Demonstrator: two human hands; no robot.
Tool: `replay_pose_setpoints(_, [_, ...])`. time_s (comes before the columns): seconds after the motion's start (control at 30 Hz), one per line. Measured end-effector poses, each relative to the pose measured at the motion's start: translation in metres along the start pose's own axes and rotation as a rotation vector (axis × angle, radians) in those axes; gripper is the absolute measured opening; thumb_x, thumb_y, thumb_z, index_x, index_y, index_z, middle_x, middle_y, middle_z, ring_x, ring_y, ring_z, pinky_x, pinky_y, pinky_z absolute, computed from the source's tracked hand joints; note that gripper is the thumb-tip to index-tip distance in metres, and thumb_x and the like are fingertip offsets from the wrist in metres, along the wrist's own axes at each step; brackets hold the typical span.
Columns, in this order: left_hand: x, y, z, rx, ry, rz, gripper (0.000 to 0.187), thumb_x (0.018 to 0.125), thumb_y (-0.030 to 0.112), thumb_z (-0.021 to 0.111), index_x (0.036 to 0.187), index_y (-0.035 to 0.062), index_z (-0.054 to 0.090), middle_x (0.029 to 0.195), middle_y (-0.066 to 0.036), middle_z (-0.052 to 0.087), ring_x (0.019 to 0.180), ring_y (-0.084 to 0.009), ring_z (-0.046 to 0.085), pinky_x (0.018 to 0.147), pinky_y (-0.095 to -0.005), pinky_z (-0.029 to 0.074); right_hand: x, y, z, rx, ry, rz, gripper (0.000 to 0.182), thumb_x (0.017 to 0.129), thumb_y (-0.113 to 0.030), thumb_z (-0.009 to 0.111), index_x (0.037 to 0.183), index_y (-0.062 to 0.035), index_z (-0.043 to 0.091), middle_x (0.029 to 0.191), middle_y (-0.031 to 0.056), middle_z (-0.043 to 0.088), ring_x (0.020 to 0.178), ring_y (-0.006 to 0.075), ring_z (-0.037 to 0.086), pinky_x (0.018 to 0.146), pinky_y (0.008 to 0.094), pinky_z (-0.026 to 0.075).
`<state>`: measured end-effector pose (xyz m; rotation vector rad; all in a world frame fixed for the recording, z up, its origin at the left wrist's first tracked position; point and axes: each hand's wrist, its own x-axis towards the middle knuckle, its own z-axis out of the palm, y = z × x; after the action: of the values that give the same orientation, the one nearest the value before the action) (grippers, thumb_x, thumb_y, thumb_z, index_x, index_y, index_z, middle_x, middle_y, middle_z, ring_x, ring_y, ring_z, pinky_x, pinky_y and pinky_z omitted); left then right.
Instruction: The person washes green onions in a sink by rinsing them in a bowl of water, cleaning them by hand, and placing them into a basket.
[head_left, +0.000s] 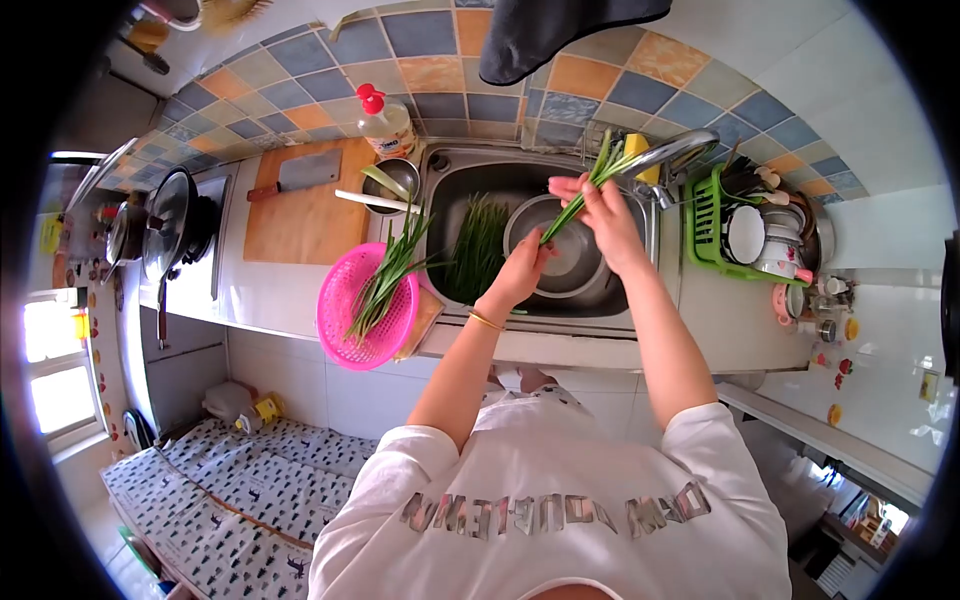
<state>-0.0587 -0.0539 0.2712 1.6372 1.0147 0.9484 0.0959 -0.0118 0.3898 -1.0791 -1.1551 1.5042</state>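
Observation:
A bunch of garlic chives (568, 216) slants over the right part of the sink, below the faucet (672, 152). My left hand (520, 270) is closed around its lower end. Higher up, the fingers of my right hand (610, 222) wrap the stalks, with the tips sticking out above. Under both hands, a round metal basin (570, 262) stands in the steel sink (615, 312). More chives (478, 240) lie in the sink's left side. Left of the sink, a pink colander (340, 335) holds other long chives (385, 285), some hanging past its rim.
A cleaver (310, 170) lies on a wooden cutting board (300, 220). A red-pump bottle (385, 125) and a small metal bowl (378, 190) stand beside it. On the right is a green dish rack (703, 225) with bowls. A lidded pan (170, 225) sits on the far-left stove.

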Motion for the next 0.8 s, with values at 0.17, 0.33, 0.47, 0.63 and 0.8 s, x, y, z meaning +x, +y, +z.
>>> replay_pose_setpoints(0.17, [-0.02,-0.021,-0.008,-0.077,0.012,-0.078,0.012,0.099,0.008,0.041,0.105,-0.0011,0.043,0.096,-0.015,0.06,0.095,-0.0287,0.059,0.087,-0.0344,0.045,0.007,-0.057,-0.009,0.081,0.084,-0.114,0.023,0.103,-0.027,0.034,0.108,-0.0063,0.041,0.121,0.0201,0.057,0.113,0.0307,0.058,0.095,0.0427,0.048])
replay_pose_setpoints(0.33, [-0.032,-0.063,-0.006,-0.468,0.028,-0.197,0.018,0.102,0.019,0.04,0.105,0.0021,0.046,0.102,-0.009,0.061,0.103,-0.0224,0.059,0.094,-0.0346,0.044,0.0,-0.094,-0.022,0.19,0.096,-0.166,0.02,0.103,-0.023,0.036,0.104,-0.0059,0.045,0.123,0.0222,0.056,0.117,0.0358,0.054,0.097,0.048,0.046])
replay_pose_setpoints(0.47, [-0.037,-0.069,-0.016,-0.704,-0.017,-0.306,0.02,0.103,0.023,0.038,0.105,0.0059,0.048,0.112,-0.01,0.06,0.108,-0.0216,0.059,0.094,-0.0349,0.044,-0.004,-0.101,-0.04,0.257,0.142,-0.174,0.02,0.102,-0.022,0.037,0.103,-0.0051,0.047,0.124,0.0243,0.054,0.12,0.0375,0.051,0.1,0.0508,0.044])
replay_pose_setpoints(0.63, [-0.035,-0.051,-0.027,-0.873,0.012,-0.464,0.019,0.102,0.019,0.038,0.111,0.0066,0.049,0.121,-0.013,0.059,0.113,-0.0219,0.058,0.098,-0.0356,0.044,-0.006,-0.104,-0.055,0.357,0.241,-0.149,0.018,0.102,-0.02,0.037,0.102,-0.0046,0.048,0.126,0.0269,0.052,0.123,0.0394,0.048,0.101,0.0539,0.043])
replay_pose_setpoints(0.8, [-0.03,-0.026,-0.037,-1.056,0.047,-0.474,0.03,0.098,0.008,0.039,0.128,0.0072,0.047,0.127,-0.01,0.057,0.113,-0.0195,0.058,0.098,-0.0351,0.044,-0.004,-0.102,-0.071,0.388,0.256,-0.136,0.018,0.102,-0.02,0.039,0.101,-0.0045,0.048,0.128,0.0278,0.05,0.125,0.0403,0.045,0.103,0.056,0.04])
